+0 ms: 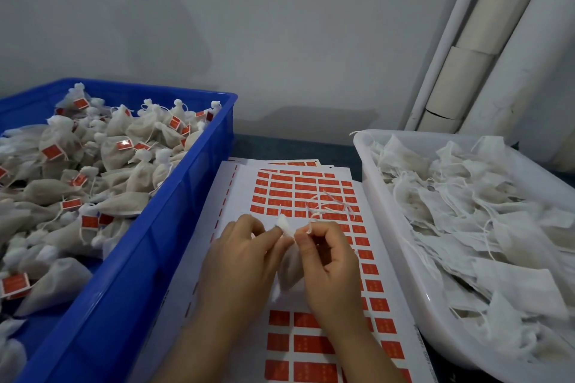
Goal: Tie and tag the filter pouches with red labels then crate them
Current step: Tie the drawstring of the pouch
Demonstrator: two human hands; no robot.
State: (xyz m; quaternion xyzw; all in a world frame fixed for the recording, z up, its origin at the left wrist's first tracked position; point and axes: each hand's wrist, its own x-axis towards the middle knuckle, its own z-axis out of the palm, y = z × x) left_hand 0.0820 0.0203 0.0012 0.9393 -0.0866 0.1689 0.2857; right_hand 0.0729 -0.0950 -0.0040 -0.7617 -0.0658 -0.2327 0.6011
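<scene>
Both grips are narrow. The left hand (pixel 239 261) pinches the gathered neck of a filter pouch (pixel 291 269) and the right hand (pixel 329 261) pinches its string (pixel 326 205), over the red label sheets (pixel 311 190) mid-worktop. At the left edge, the blue crate (pixel 140 274) holds tagged pouches (pixel 124 146). At the right edge, the white tray (pixel 382 211) holds untied pouches (pixel 466 196).
</scene>
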